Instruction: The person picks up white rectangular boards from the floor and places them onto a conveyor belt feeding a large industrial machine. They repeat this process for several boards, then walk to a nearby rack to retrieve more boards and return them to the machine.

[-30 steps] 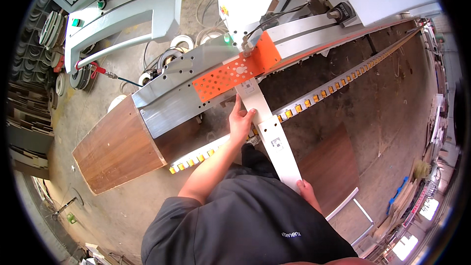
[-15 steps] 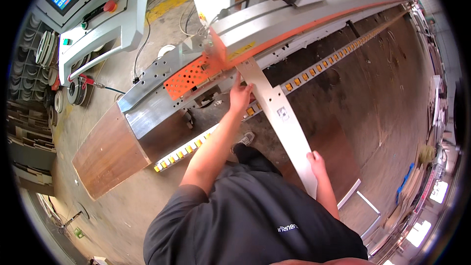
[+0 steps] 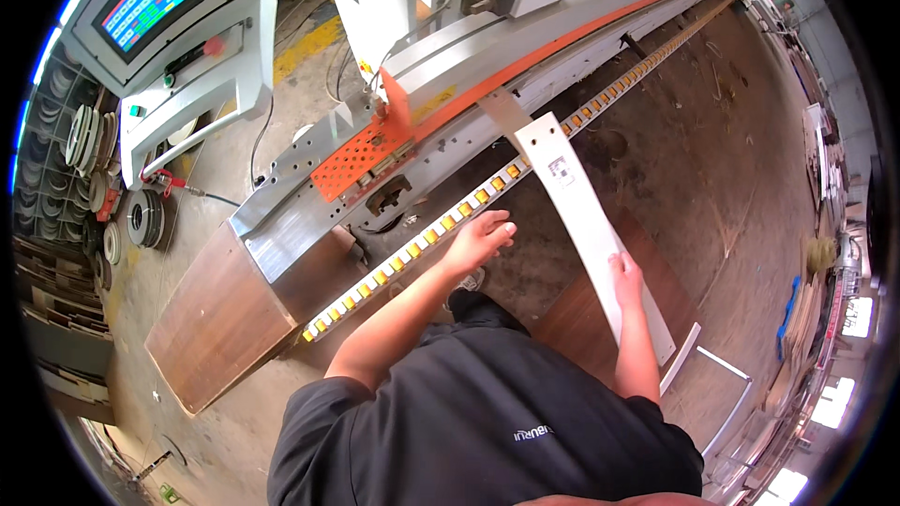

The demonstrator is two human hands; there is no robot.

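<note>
A long white board with two dark holes and a small printed label near its far end lies slantwise to my right. My right hand grips its right-hand edge, thumb on top and fingers hidden beneath. Beyond the board's far end, a tan-grey flat piece runs under the orange guard of a long machine; how the two join I cannot tell. My left hand is off the board, fingers apart and slightly bent, holding nothing. It hovers beside a rail with yellow rollers.
A control panel with a lit screen stands at the far left. An orange perforated plate is on the machine's near end, and a brown wood-look panel covers its end. A white metal frame stands at the right, near a brown board.
My left hand has let go of the board's left edge and drawn back toward me. The board, in my right hand, appears farther right; the whole view has shifted too.
</note>
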